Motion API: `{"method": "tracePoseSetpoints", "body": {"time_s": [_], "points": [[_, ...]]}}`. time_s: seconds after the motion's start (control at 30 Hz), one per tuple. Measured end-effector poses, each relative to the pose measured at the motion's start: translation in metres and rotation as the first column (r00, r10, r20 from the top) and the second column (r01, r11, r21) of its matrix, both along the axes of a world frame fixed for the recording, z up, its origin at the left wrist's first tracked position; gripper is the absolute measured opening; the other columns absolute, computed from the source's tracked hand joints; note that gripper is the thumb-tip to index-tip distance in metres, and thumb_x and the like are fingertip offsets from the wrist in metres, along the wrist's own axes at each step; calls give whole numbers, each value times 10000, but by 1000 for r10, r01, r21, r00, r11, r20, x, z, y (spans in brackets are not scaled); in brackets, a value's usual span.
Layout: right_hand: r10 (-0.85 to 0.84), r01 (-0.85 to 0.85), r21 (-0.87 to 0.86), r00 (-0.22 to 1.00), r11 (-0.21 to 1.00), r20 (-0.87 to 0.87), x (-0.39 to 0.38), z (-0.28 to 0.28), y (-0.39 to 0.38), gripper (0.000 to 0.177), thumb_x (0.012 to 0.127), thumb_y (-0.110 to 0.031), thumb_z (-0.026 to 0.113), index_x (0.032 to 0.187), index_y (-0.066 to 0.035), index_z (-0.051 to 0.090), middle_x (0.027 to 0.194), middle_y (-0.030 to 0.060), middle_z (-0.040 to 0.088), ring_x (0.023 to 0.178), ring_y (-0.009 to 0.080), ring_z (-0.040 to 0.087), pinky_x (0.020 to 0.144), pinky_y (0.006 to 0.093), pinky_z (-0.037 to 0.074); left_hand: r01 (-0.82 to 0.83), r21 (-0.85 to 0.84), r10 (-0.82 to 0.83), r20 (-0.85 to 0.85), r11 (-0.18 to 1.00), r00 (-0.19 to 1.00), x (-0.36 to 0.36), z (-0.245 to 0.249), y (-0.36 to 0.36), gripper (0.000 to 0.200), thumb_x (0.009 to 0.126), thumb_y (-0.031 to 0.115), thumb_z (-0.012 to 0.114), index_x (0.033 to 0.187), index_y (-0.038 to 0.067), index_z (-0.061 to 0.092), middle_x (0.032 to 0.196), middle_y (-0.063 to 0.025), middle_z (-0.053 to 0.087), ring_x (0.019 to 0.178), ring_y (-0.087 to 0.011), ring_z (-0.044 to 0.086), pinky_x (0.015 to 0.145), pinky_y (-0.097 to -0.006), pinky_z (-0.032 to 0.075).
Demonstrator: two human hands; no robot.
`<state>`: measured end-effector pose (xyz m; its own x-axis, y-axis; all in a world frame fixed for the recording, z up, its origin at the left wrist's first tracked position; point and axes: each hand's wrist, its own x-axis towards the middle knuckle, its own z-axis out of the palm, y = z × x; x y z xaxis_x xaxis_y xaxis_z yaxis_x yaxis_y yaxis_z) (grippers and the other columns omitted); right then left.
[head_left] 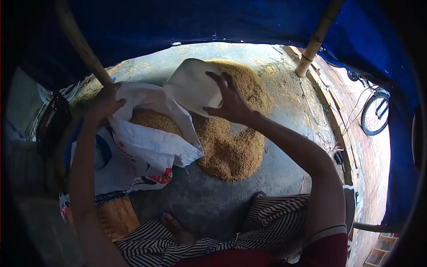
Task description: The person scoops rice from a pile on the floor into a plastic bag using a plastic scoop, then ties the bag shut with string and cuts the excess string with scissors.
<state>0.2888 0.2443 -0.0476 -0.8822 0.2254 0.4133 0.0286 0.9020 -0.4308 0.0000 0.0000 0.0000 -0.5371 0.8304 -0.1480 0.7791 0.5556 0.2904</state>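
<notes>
Reporter: Where is the open sack (155,140)?

Photographer: A white printed sack stands on the left of the frame, its mouth gaping upward, with loose brown grain (155,121) showing inside. Whether it is whole grain or husk, I cannot tell.

Reporter: And the hands?

Photographer: The left hand (106,104) grips the sack's rim at its left edge. The right hand (232,103) grasps a pale container (191,86) by its right side, fingers spread across it. The container tilts at the right side of the sack's mouth; what it holds, if anything, I cannot tell.

Reporter: What lies beyond?

Photographer: A heap of the same-coloured grain (235,158) spreads on the grey floor (200,196), just right of the sack, running up behind the container and the right hand. A dip marks its nearer part.

Reporter: The surroundings?

Photographer: A blue tarp (222,22) hangs across the top, with a bamboo pole (316,42) slanting down at the upper right. A bicycle wheel (376,113) shows at far right. Below, the person wears striped trousers (275,220), with one foot (175,226) visible near the sack.
</notes>
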Motion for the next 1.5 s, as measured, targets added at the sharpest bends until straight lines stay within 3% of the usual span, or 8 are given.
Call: {"method": "tracePoseSetpoints", "body": {"time_s": [0.17, 0.33, 0.57, 0.7, 0.87, 0.97, 1.23, 1.5], "points": [[-395, 388, 82, 912, 918, 113, 47, -36, 84, 906, 615, -324, 768, 1332, -181, 233, 1185, 234, 340, 1105, 442, 369, 872, 532, 403, 162, 109, -74, -561, 981, 824, 111, -1, 67, 541, 766, 201, 599, 1237, 4, 419, 1244, -183, 440, 1205, -340, 375, 1006, -488, 278], [-587, 592, 110, 726, 799, 358, 95, -52, 130, 969, 555, -411, 782, 1327, -176, 246, 1115, 306, 344, 1027, 481, 407, 822, 551, 415, 689, 150, -672, -151, 709, 725, 237, -90, 123, 609, 739, 211, 603, 1284, 45, 391, 1318, -218, 350, 1277, -392, 253, 1036, -546, 183], [-707, 592, 441, 347, 675, 616, 141, -64, 146, 957, 598, -431, 754, 1363, -179, 236, 1191, 320, 318, 1109, 481, 369, 787, 560, 440, 976, 29, -921, -327, 216, 213, 378, -235, 125, 640, 803, 333, 537, 1375, 231, 267, 1447, -129, 164, 1359, -303, 56, 1056, -590, -11], [-628, 526, 489, 116, 696, 770, 134, -65, 140, 912, 624, -484, 720, 1345, -174, 255, 1214, 305, 312, 1092, 476, 380, 631, 549, 502, 969, 11, -952, -183, 249, 246, 391, -284, 130, 588, 845, 360, 469, 1380, 271, 242, 1458, -95, 159, 1364, -279, 45, 1055, -587, -59], [-554, 448, 459, 101, 767, 827, 109, -59, 103, 848, 639, -557, 672, 1273, -101, 342, 1145, 295, 396, 1014, 435, 462, 667, 532, 511, 908, -263, -872, -455, 326, 181, 368, -317, 147, 552, 855, 369, 427, 1373, 263, 268, 1460, -16, 196, 1360, -251, 101, 1061, -589, -47], [-400, 377, 296, 236, 878, 886, 98, -66, 83, 830, 647, -588, 650, 1242, -100, 340, 1127, 314, 414, 984, 476, 480, 617, 524, 524, 838, -394, -890, -403, 378, 212, 341, -309, 169, 455, 914, 318, 277, 1363, 245, 290, 1450, 5, 224, 1357, -214, 129, 1069, -577, -51], [-433, 424, 185, 619, 886, 655, 89, -19, 91, 877, 638, -572, 673, 1286, -104, 313, 1167, 350, 325, 1056, 461, 429, 784, 491, 483, 564, -335, -651, -481, 755, 586, 280, -225, 189, 390, 874, 239, 386, 1252, 165, 448, 1421, -102, 276, 1341, -334, 138, 1072, -586, 14], [-600, 431, 493, 156, 756, 784, 100, -46, 113, 802, 641, -538, 676, 1260, -132, 368, 1149, 273, 365, 1032, 437, 409, 566, 512, 537, 923, -80, -884, -327, 377, 332, 398, -285, 162, 540, 836, 226, 450, 1360, 223, 320, 1451, -70, 216, 1358, -323, 62, 1069, -564, -36]]}}
